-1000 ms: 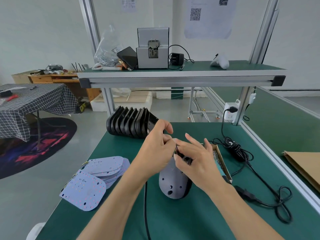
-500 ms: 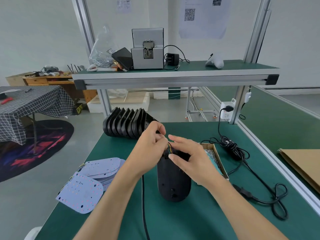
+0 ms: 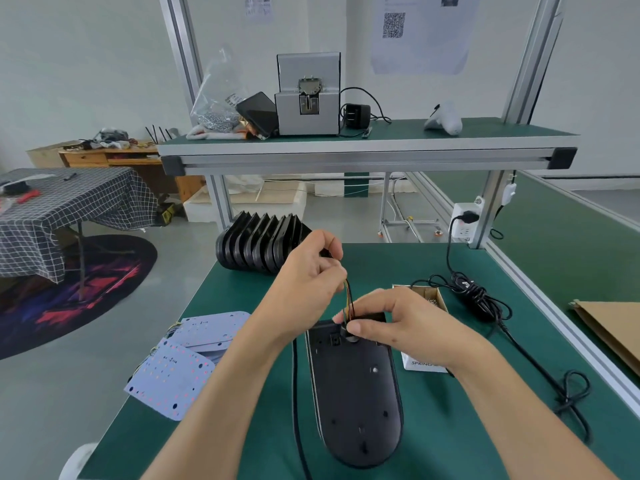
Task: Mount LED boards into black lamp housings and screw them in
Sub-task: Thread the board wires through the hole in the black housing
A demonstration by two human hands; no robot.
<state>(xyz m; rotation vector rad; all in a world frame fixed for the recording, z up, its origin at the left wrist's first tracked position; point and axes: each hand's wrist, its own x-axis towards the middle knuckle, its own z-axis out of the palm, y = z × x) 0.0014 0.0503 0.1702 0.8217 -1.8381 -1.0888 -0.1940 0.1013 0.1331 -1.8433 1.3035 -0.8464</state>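
Green workbench (image 3: pixel 433 445) underneath everything, with shelf (image 3: pixel 363 147) overhead carrying a grey box-shaped machine (image 3: pixel 308 95), a plastic bag (image 3: pixel 216 98) and a plug adapter (image 3: pixel 356 116). Checked-cloth table (image 3: pixel 65 202) off to the left on the floor. Row of black housings (image 3: pixel 258 245) standing on edge at the far end of the bench, partly hidden behind left hand (image 3: pixel 308 282). 1 black lamp housing (image 3: pixel 356 393) lying flat at centre, rounded end nearest. Pile of white LED boards (image 3: pixel 188 358) at the bench's left edge. Coiled black cable (image 3: pixel 474 296) to the right, beside an open cardboard box (image 3: pixel 427 299) half covered by right hand (image 3: pixel 391 323). Left hand's fingers curled, pinching thin coloured wires (image 3: pixel 348 296) from above. Right hand's thumb and fingers pinching the same wires at the housing's far end.
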